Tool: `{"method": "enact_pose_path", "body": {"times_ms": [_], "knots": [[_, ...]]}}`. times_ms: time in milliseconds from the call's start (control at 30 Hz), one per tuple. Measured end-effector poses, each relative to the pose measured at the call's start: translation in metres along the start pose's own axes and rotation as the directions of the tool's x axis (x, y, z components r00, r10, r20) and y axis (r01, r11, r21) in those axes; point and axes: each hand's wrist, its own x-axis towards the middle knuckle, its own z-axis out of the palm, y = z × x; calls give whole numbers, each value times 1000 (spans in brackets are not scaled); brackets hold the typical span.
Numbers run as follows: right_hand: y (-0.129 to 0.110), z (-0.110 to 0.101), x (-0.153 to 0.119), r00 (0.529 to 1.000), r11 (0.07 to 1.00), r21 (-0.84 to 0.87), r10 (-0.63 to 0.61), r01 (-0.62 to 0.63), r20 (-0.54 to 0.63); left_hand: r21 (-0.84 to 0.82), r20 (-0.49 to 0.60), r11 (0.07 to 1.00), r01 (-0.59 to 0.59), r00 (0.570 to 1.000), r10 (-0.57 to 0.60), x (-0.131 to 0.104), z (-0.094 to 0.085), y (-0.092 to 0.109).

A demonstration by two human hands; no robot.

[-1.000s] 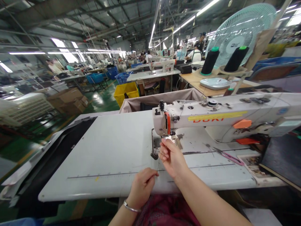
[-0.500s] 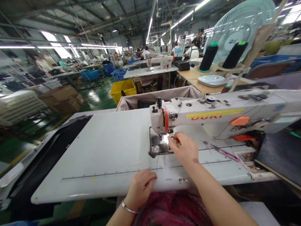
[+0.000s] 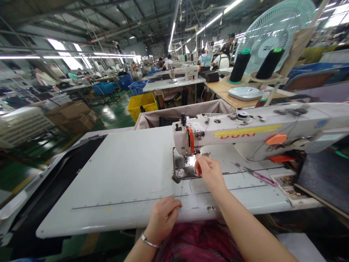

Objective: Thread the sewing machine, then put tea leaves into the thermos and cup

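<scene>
My right hand is at the needle end of a white sewing machine, its thumb and fingers drawn together beside the presser foot. What its fingertips hold, if anything, is too small to make out. By the front edge of the white sewing table, my left hand rests with curled fingers. A thin dark thread-like line lies on the tabletop just above these fingertips; whether they pinch it is unclear. A lit metal needle plate shows left of my right hand.
Pink-handled thread snips lie right of my right hand, near a small parts tray. Dark fabric pieces hang along the table's left end. Behind the machine are a cloth-lined bin, black thread cones and a fan.
My right hand has shifted slightly left and turned, its fingers now pointing more downward beside the needle area. The left hand has stayed in place.
</scene>
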Motion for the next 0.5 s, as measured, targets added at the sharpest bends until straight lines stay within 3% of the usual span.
{"method": "enact_pose_path", "body": {"times_ms": [67,167,233,367,500], "knots": [[-1,4,-1,996,974,211,77,-86,52,2,-4,1000,1,1000,-1,0,0,-1],[-3,6,-2,994,987,160,35,-18,-107,11,-10,1000,1,1000,-1,-1,0,-2],[-3,8,-2,990,973,228,63,-34,-122,19,-9,1000,0,1000,0,-1,-1,-1],[-9,16,-7,979,770,607,185,-198,86,54,-8,999,-8,1000,9,1,-3,4],[-20,24,-19,969,716,656,127,-239,214,94,-15,995,-26,1000,28,2,-2,7]]}}
